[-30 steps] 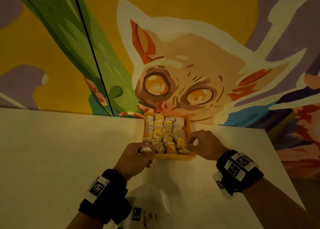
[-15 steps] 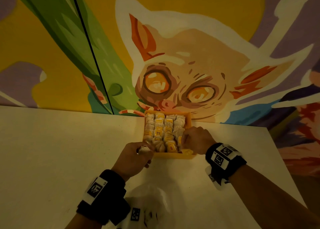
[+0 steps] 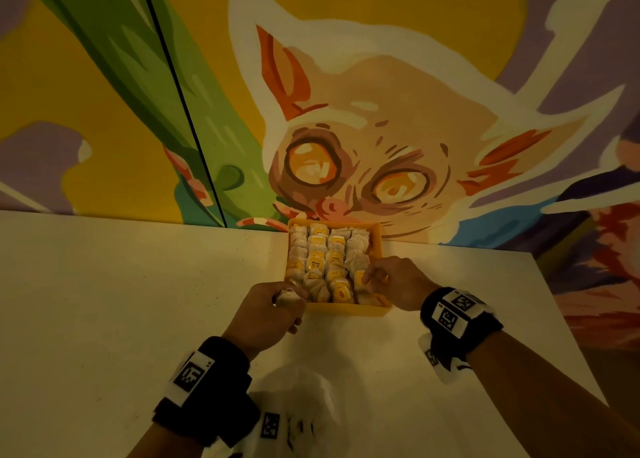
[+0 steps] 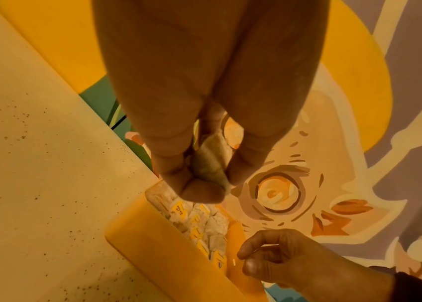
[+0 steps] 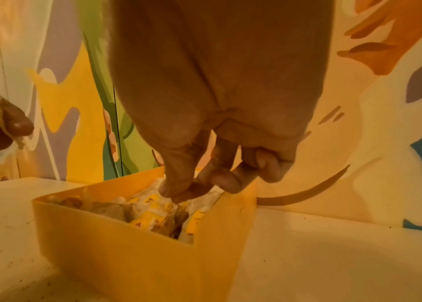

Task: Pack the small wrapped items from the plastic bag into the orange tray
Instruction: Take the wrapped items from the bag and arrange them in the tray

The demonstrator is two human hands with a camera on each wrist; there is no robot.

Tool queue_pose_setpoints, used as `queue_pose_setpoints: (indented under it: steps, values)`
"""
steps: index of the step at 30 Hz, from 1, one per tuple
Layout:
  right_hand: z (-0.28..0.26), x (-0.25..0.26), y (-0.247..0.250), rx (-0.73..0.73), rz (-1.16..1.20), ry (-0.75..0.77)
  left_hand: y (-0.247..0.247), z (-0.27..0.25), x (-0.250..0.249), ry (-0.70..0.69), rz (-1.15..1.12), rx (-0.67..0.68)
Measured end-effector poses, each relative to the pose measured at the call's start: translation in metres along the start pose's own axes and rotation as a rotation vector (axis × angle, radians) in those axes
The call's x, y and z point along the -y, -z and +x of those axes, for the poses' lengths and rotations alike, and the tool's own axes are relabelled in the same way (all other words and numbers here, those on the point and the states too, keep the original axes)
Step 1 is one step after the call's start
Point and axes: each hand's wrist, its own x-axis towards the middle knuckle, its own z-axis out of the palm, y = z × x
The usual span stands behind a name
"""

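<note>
The orange tray (image 3: 346,310) stands against the wall, filled with rows of small wrapped items (image 3: 317,265), some with yellow labels. My left hand (image 3: 273,305) hovers at the tray's near left corner and pinches one pale wrapped item (image 3: 287,296) between thumb and fingers, seen close as the item (image 4: 212,161). My right hand (image 3: 363,279) reaches into the tray's near right part. Its thumb and fingertips (image 5: 179,192) come together on a wrapped item (image 5: 153,218) there. The plastic bag (image 3: 298,412) lies crumpled below my left wrist.
The tray (image 5: 127,255) sits on a pale speckled table (image 3: 104,301) whose right edge runs diagonally past my right forearm. A painted mural wall (image 3: 346,111) rises directly behind the tray.
My right hand moved from the tray's near right corner in over the items and its fingertips lowered onto one. My left hand kept its item and barely shifted.
</note>
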Motion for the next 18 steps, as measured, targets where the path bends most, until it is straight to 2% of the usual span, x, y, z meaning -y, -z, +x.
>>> queue_pose_setpoints:
  steps: [4, 10, 18]
  values:
    - [-0.005, 0.001, 0.002, 0.017, -0.048, 0.014, -0.001, -0.001, 0.0, -0.003, 0.003, 0.0]
    - [-0.004, 0.006, 0.0, 0.048, -0.26, 0.003, -0.003, -0.003, -0.003, 0.012, -0.052, 0.013]
    - [0.0, 0.008, -0.015, 0.14, -0.678, 0.032, -0.002, -0.005, -0.003, -0.044, -0.104, 0.073]
